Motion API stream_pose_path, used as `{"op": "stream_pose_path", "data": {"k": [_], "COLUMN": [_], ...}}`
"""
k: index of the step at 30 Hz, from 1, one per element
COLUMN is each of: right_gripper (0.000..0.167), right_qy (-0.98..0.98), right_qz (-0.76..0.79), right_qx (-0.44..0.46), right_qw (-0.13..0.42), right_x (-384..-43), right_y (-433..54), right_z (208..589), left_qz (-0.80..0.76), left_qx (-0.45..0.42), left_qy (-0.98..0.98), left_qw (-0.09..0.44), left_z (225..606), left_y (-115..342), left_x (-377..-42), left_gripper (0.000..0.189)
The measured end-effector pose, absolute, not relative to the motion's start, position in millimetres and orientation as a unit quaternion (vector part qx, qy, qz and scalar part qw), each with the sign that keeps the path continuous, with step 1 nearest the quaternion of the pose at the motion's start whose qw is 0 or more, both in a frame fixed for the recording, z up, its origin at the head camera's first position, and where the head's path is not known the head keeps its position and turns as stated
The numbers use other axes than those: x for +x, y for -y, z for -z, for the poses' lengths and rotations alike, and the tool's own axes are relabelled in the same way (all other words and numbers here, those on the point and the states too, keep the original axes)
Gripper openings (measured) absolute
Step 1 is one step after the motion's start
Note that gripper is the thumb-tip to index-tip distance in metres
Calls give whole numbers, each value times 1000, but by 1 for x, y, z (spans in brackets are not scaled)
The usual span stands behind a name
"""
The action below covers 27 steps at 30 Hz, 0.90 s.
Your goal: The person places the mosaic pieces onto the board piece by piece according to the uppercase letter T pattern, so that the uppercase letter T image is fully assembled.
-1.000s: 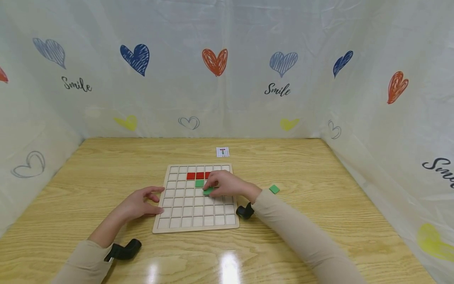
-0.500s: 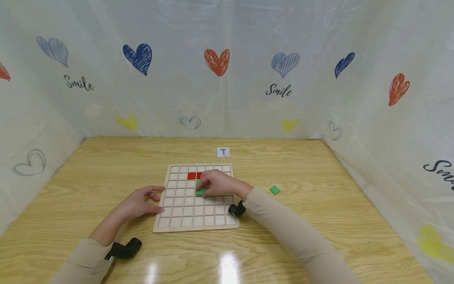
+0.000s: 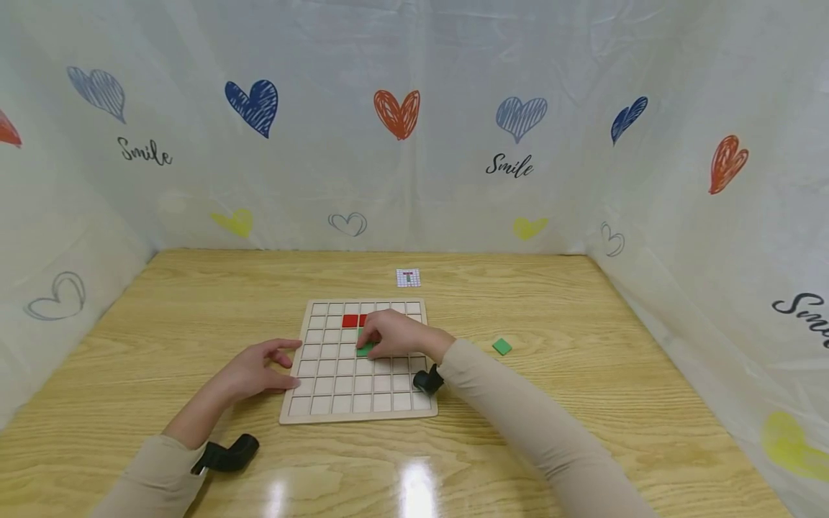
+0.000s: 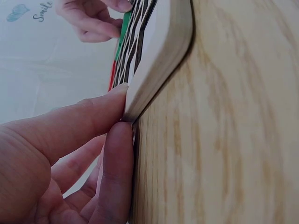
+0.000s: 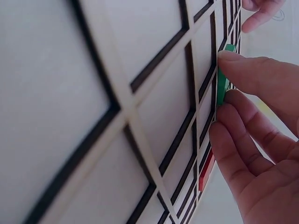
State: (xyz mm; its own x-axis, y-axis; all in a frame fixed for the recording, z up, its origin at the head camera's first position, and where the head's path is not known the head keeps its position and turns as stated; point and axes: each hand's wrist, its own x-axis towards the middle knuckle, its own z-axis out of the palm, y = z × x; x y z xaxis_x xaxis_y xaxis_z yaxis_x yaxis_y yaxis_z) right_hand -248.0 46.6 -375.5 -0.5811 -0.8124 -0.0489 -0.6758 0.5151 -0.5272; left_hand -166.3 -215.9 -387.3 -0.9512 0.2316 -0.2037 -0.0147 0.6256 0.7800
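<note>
A pale wooden grid board (image 3: 343, 404) lies in the middle of the table. My right hand (image 3: 400, 334) reaches over it from the right and pinches a green square tile (image 3: 365, 350) between thumb and fingers. In the right wrist view this green tile (image 5: 222, 88) stands at its cell, rising above the grid lines. Red tiles (image 3: 350, 321) sit in the second row, partly covered by my fingers; just below them a sliver of another green tile (image 3: 360, 333) shows. Along the board's left edge rest the thumb and a finger of my left hand (image 3: 248, 372), spread apart.
One loose green tile (image 3: 501, 347) lies on the table (image 3: 550, 403) right of the board. Behind the board is a small printed grid card (image 3: 408, 278) with a T-shaped pattern. A white sheet (image 3: 447, 208) with hearts surrounds the table. Black wrist cameras (image 3: 227, 455) hang by both cuffs.
My right hand has carried the green tile left, to the cell below the other green one, and has barely moved since the middle frame. The left hand stays at the board's edge.
</note>
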Motion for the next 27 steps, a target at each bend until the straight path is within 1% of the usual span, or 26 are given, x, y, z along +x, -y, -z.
{"op": "stream_pose_path", "data": {"k": [6, 15, 27], "right_gripper": [19, 20, 23], "right_qy": [-862, -853, -846], "right_qz": [235, 243, 243], "right_qx": [-424, -440, -459], "right_qw": [147, 138, 120], "right_x": [-247, -246, -239], "right_y": [-47, -51, -71], "right_z": [375, 374, 367], "left_qz": [-426, -425, -423], "left_qx": [63, 60, 60], "left_qy": [-891, -892, -894], "left_qw": [142, 140, 139], "left_z": [387, 388, 389], "left_y": [216, 216, 216], "left_x": [-166, -167, -167], "left_gripper": [71, 71, 71]}}
